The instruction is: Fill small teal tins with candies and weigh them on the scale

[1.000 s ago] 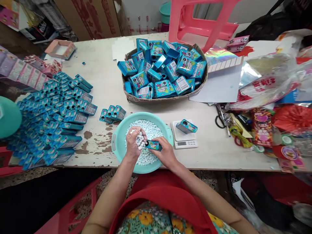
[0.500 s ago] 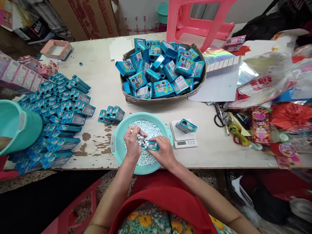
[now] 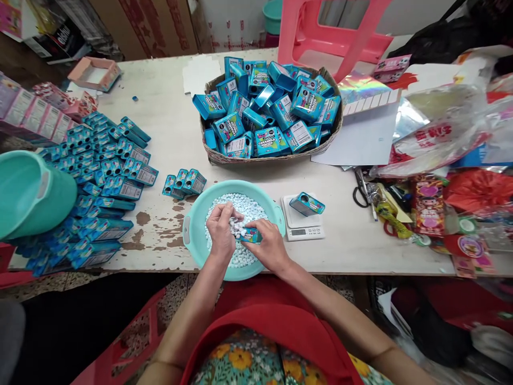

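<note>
Over a turquoise basin [image 3: 191, 214] of small pale candies [image 3: 244, 259], my left hand [image 3: 223, 227] is cupped, its fingers curled round a heap of candies. My right hand [image 3: 271, 246] grips a small blue candy box [image 3: 251, 235], its end turned toward the candies in my left hand. The box's opening is partly hidden by the candies and fingers. To the right of the basin, another blue box [image 3: 306, 203] lies on a white kitchen scale [image 3: 297, 218]; a dark round hole shows at its end. Left of the basin, three blue boxes [image 3: 184, 183] stand together.
Behind the basin sits a cardboard tray [image 3: 256, 159] heaped with blue boxes. Many more boxes [image 3: 116, 187] stand at the left beside a turquoise bucket [image 3: 52, 187]. Scissors [image 3: 360, 188], plastic bags [image 3: 436, 128] and wrappers crowd the right side. A pink stool [image 3: 288, 32] rests at the back.
The whole view has shifted slightly. My hands stay over the basin; the left fingers have shifted a little around the candies, and the box remains in my right hand.
</note>
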Tool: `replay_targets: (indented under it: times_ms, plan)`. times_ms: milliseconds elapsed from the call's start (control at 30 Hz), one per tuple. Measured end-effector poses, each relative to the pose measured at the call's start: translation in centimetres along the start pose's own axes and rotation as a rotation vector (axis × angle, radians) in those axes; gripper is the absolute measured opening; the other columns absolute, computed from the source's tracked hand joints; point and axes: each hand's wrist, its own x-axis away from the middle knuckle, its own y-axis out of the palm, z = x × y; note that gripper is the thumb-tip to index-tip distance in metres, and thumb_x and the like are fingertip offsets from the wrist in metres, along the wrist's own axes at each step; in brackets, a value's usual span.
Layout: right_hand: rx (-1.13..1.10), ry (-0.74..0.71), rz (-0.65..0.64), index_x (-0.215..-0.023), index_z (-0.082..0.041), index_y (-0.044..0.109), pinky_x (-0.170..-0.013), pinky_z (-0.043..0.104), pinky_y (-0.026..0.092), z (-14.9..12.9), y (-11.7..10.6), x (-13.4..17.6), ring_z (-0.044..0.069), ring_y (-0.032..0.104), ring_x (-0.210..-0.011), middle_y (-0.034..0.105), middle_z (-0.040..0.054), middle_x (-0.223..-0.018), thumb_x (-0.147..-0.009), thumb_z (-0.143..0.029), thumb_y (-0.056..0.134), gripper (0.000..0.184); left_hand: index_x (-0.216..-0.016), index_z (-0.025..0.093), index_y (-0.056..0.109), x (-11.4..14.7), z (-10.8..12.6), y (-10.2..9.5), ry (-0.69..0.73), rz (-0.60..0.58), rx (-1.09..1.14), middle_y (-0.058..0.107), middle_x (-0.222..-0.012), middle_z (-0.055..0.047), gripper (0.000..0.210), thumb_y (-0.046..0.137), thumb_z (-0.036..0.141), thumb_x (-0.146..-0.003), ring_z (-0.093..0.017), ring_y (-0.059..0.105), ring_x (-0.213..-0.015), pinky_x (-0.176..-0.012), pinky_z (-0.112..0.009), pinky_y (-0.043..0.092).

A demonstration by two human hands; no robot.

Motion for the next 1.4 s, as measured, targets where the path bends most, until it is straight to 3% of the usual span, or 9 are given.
replay_targets:
  times_ms: [533,667,733,833,900,1000,1200,1300,1400]
  plan:
    - [0.01,0.02,0.029,-0.095,-0.022,0.06,-0.081,0.035,0.04,0.6,-0.2,-0.3,0.022,0.058,-0.091,0.064,0.0011,-0.091,-0.068,-0.013,0.073,0.032,-0.07,0.016,0.052,0.9,-0.6,0.7,0.002,-0.063,0.017,0.048,-0.053,0.004,0.019,0.058,0.03,-0.082,-0.01,0.048,-0.048,-0.051,-0.022,0.039]
    - [-0.073,-0.014,0.036,-0.095,-0.022,0.06,-0.08,0.035,0.042,0.3,-1.5,0.2,0.022,0.058,-0.091,0.064,0.002,-0.092,-0.067,-0.013,0.074,0.032,-0.074,0.018,0.051,-0.2,-1.2,-1.5,0.108,0.075,-0.062,0.044,-0.052,0.005,0.019,0.055,0.035,-0.083,-0.009,0.044,-0.046,-0.051,-0.023,0.039]
    - [-0.126,-0.052,0.06,-0.098,-0.023,0.06,-0.082,0.035,0.043,-0.2,-2.7,0.6,0.021,0.058,-0.093,0.064,0.0028,-0.095,-0.07,-0.016,0.074,0.032,-0.075,0.018,0.052,-1.1,-2.4,-3.5,0.142,0.146,-0.269,0.049,-0.06,0.002,0.021,0.052,0.038,-0.084,-0.012,0.05,-0.056,-0.061,-0.026,0.044]
    - [-0.173,-0.062,0.093,-0.099,-0.023,0.06,-0.082,0.035,0.045,-0.5,-4.2,1.0,0.021,0.058,-0.093,0.063,0.0027,-0.097,-0.072,-0.02,0.074,0.031,-0.086,0.019,0.059,-1.6,-5.4,-6.0,0.047,0.042,-0.918,0.06,-0.089,-0.007,0.023,0.054,0.041,-0.081,-0.024,0.055,-0.091,-0.082,-0.039,0.044]
    - [-0.216,-0.023,0.112,-0.098,-0.023,0.061,-0.08,0.033,0.046,-0.4,-4.5,1.0,0.02,0.059,-0.09,0.063,0.0022,-0.094,-0.071,-0.021,0.074,0.03,-0.102,0.019,0.06,-0.7,-7.4,-6.3,-0.047,-0.078,-1.325,0.057,-0.11,-0.013,0.032,0.055,0.041,-0.08,-0.033,0.048,-0.107,-0.087,-0.046,0.041]
    - [-0.264,0.007,0.173,-0.099,-0.023,0.061,-0.083,0.034,0.047,0.4,-3.7,0.4,0.02,0.059,-0.093,0.063,0.0029,-0.097,-0.071,-0.023,0.074,0.031,-0.116,0.02,0.055,1.7,-9.5,-4.9,-0.075,-0.267,-1.587,0.054,-0.115,-0.016,0.043,0.05,0.046,-0.082,-0.036,0.046,-0.109,-0.084,-0.048,0.041]
    - [-0.19,0.037,0.16,-0.098,-0.022,0.061,-0.084,0.035,0.047,2.6,-0.5,-0.7,0.021,0.059,-0.093,0.063,0.0022,-0.095,-0.071,-0.022,0.072,0.029,-0.114,0.018,0.056,2.8,-10.5,-4.6,0.014,-0.559,-1.516,0.059,-0.112,-0.015,0.038,0.046,0.041,-0.085,-0.028,0.058,-0.094,-0.073,-0.035,0.043]
    - [-0.163,0.033,0.164,-0.099,-0.022,0.061,-0.083,0.034,0.047,3.3,-0.2,-0.8,0.02,0.059,-0.093,0.063,0.0021,-0.095,-0.071,-0.022,0.072,0.03,-0.089,0.019,0.062,1.2,-9.9,-6.5,-0.018,-0.496,-1.298,0.064,-0.088,-0.007,0.021,0.05,0.035,-0.082,-0.022,0.06,-0.082,-0.072,-0.03,0.042]
    - [-0.135,0.034,0.15,-0.099,-0.022,0.06,-0.081,0.034,0.047,4.0,-0.2,-0.9,0.021,0.059,-0.092,0.062,0.0024,-0.094,-0.071,-0.023,0.072,0.03,-0.073,0.019,0.058,0.3,-7.7,-7.1,-0.177,-0.294,-0.922,0.054,-0.06,0.001,0.024,0.057,0.043,-0.077,-0.014,0.052,-0.057,-0.054,-0.023,0.039]
